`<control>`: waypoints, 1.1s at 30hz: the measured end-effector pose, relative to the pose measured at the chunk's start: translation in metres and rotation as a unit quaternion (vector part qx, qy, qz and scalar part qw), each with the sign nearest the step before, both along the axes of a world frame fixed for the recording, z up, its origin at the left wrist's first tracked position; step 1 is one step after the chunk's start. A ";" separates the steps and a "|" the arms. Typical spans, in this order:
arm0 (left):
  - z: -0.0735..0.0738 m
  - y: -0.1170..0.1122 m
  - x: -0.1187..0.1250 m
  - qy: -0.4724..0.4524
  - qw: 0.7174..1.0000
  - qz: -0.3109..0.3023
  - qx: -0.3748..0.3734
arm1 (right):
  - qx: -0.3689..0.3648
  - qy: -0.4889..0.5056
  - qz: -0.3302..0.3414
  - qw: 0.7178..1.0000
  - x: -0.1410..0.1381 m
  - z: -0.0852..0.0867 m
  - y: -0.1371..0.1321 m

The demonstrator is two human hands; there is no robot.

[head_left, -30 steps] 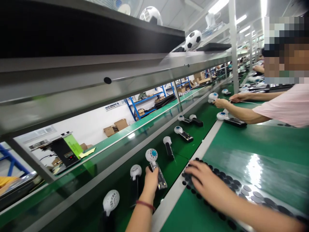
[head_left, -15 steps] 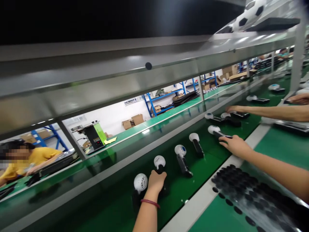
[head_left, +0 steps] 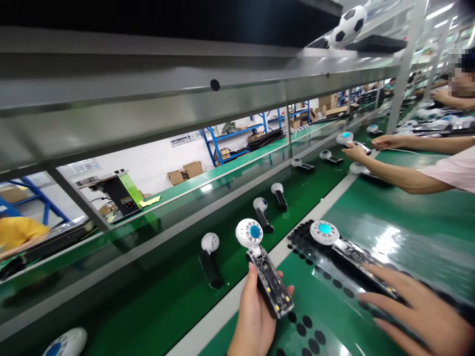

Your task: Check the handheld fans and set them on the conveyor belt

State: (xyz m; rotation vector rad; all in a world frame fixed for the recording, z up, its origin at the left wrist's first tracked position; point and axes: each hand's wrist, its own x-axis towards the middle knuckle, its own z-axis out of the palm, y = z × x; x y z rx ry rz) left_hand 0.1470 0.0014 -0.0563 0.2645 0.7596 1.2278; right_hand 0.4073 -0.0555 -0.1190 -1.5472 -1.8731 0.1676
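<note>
Head view: the left hand (head_left: 256, 321) holds a clear-handled mini fan (head_left: 269, 282) up, the right hand (head_left: 419, 316) lying open across a second fan (head_left: 352, 252).

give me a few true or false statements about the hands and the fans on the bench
1. The left hand holds a handheld fan with a clear handle. True.
2. That fan's hub is red. False: it is blue.
3. The right hand is lifting a soccer ball. False: the soccer ball sits up on the metal shelf, and the hand lies on a second fan.
4. Black round pads lie on the green bench mat beneath that second fan. True.
</note>
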 end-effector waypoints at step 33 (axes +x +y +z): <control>-0.031 0.010 0.017 0.047 0.998 0.037 0.011 | -0.260 0.152 0.178 0.937 -0.106 0.063 0.053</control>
